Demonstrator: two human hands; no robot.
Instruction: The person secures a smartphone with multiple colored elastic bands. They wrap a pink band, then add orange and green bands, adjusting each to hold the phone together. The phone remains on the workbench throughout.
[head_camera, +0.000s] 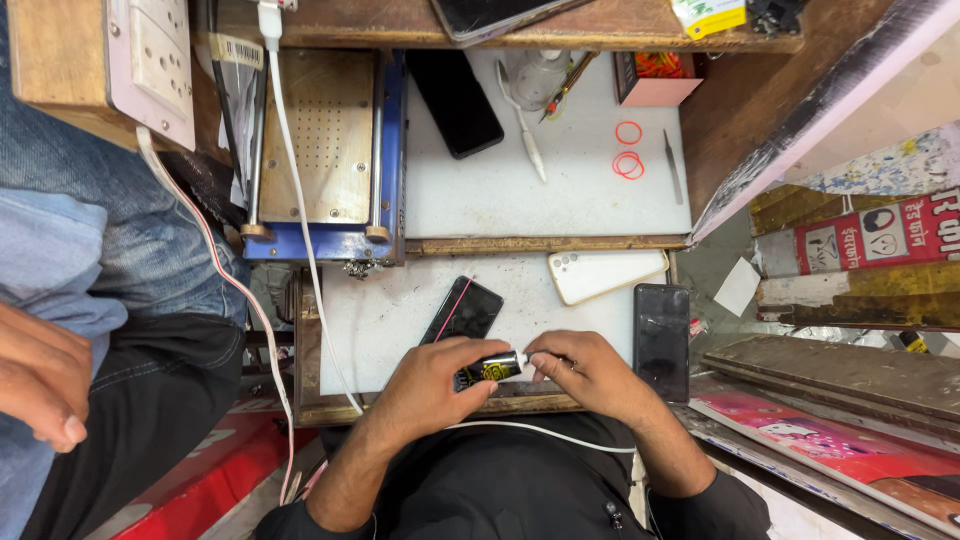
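Note:
My left hand (432, 383) grips a small black tube (490, 369) with a yellow label, held level over the near edge of the white work board (380, 320). My right hand (590, 372) pinches the tube's white cap end (527, 359) with its fingertips. Just beyond my left hand lies a black phone (462, 311) face up, tilted, with a thin pink line along its left side. A white cable (540, 433) runs across my lap below both hands.
A white phone back (605, 273) and another black phone (661, 340) lie right of my hands. On the upper white board (560, 190) are a dark phone (455, 103), red rubber bands (629, 163), tweezers (673, 168). A blue-framed machine (325, 150) stands left. Another person's hand (40, 375) and jeans are at far left.

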